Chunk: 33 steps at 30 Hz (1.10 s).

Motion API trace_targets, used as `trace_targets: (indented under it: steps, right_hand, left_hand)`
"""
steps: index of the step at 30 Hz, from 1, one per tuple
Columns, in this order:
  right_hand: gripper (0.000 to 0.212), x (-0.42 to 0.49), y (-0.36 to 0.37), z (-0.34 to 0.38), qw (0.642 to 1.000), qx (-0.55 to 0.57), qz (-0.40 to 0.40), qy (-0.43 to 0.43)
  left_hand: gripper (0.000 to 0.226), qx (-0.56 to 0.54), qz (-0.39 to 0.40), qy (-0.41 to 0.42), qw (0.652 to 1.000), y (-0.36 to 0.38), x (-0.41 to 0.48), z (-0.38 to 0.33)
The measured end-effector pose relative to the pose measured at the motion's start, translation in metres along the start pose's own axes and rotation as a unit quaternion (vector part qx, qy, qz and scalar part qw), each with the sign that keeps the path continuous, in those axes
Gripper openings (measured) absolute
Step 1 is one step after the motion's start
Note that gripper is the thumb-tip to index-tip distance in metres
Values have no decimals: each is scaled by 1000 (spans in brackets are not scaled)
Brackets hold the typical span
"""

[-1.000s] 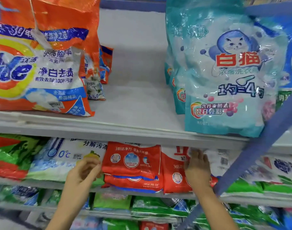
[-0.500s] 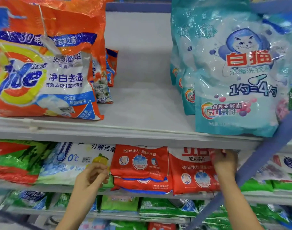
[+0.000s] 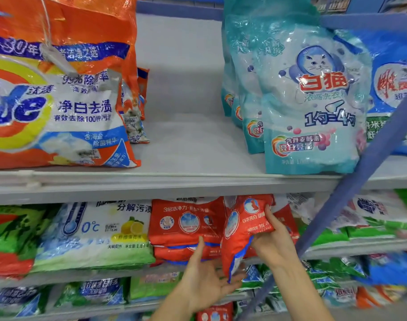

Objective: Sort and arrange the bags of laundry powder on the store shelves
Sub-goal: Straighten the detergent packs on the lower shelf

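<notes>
A red bag of laundry powder (image 3: 243,230) hangs tilted in front of the middle shelf. My right hand (image 3: 273,243) grips its right side, thumb on the front. My left hand (image 3: 207,276) is open, palm up, under the bag's lower corner and touching it. Just left of it a stack of red bags (image 3: 186,228) lies flat on the middle shelf. More red bags sit behind the held one, mostly hidden.
The top shelf (image 3: 186,144) carries orange bags (image 3: 56,93) at left and teal cat bags (image 3: 306,100) at right, with a gap between. A white-and-green bag (image 3: 98,232) lies left of the red stack. A blue diagonal brace (image 3: 369,163) crosses at right. Green bags fill the lower shelves.
My right hand has pulled a red bag out from the middle shelf and tilted it. My left hand moved right from the white-and-green bag and opened under the red bag.
</notes>
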State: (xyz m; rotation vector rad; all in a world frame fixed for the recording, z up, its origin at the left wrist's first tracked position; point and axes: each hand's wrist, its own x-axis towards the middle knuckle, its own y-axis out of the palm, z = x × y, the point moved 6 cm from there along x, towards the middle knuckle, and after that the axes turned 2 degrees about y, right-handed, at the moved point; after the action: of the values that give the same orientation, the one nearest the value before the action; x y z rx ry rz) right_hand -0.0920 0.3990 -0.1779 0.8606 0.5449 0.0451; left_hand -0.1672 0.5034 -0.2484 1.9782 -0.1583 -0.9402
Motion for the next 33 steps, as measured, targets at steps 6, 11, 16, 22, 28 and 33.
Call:
trace_targets:
  steps: [6,11,16,22,28,33]
  right_hand:
    - [42,-16,-20,13,1000,1,22,-15]
    - [23,-33,-58,51,996,-17,34,-77]
    - [45,-26,-46,58,985,-112,131,-26]
    - [24,43,6,35,914,-359,-62,-179]
    - [29,98,34,2,566,-784,-107,-233]
    - [27,109,29,-13,457,-857,-101,-216]
  left_hand:
    - [57,43,11,40,998,27,23,-1]
    - [60,132,-17,85,987,25,16,-24]
    - [73,283,-67,262,920,30,-23,-86]
    - [36,449,-269,421,741,5,-77,-173]
    - [31,679,-390,304,542,-35,-51,-198]
    - [45,713,-440,264,478,-47,-43,-193]
